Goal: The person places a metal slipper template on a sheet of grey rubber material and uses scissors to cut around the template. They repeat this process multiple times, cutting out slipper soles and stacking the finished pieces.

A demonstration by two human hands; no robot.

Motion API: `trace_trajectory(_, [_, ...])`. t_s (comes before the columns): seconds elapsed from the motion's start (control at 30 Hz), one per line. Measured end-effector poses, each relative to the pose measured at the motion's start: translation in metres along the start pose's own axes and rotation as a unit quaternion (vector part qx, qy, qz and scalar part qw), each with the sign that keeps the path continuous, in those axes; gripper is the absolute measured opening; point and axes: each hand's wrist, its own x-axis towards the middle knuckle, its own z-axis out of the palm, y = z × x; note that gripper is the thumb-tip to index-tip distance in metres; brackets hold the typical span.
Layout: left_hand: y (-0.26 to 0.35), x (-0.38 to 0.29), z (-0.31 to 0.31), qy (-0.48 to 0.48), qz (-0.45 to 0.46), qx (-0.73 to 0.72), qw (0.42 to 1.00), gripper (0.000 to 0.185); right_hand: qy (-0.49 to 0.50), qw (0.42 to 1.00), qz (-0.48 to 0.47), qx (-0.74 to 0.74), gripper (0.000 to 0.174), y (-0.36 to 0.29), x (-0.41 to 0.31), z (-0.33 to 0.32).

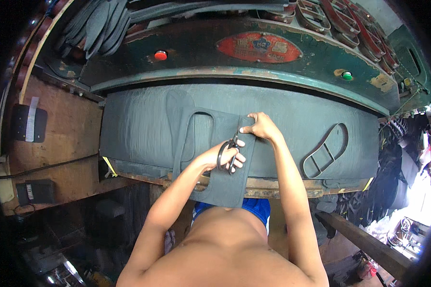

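Observation:
A dark grey rubber sheet (pixel 227 186) with a long sole-shaped opening hangs partly over the front edge of the press bed. My left hand (pixel 224 158) grips a pair of black-handled scissors (pixel 221 156), their blades on the sheet near its far edge. At the sheet's far right corner, my right hand (pixel 261 126) pinches the rubber between thumb and fingers. Another dark sole-shaped piece or outline (pixel 177 102) lies behind and partly under the sheet. To the right, a sole-shaped metal cutting die (pixel 328 150) rests flat on the bed.
The press beam (pixel 194 43) crosses behind the bed, with a red button (pixel 161 55) and a green button (pixel 347 75). Rubber strips (pixel 106 27) and more cutting dies (pixel 341 21) sit on top. At left, a wooden table (pixel 68 118) holds a dark box (pixel 39 192).

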Motion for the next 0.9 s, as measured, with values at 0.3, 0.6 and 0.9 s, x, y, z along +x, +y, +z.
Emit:
trace_trajectory(0.3, [0.008, -0.001, 0.004, 0.012, -0.025, 0.052, 0.998, 0.051, 0.032, 0.998, 0.007, 0.049, 0.072, -0.004, -0.011, 0.004])
trace_trajectory(0.6, [0.014, 0.006, 0.002, 0.003, -0.06, 0.025, 0.998, 0.049, 0.104, 0.993, 0.054, -0.02, 0.072, -0.013, -0.02, 0.013])
trace_trajectory(0.9, [0.041, 0.008, -0.014, -0.039, -0.134, 0.001, 0.99, 0.046, 0.166, 0.984, -0.067, 0.009, 0.046, 0.008, -0.028, 0.039])
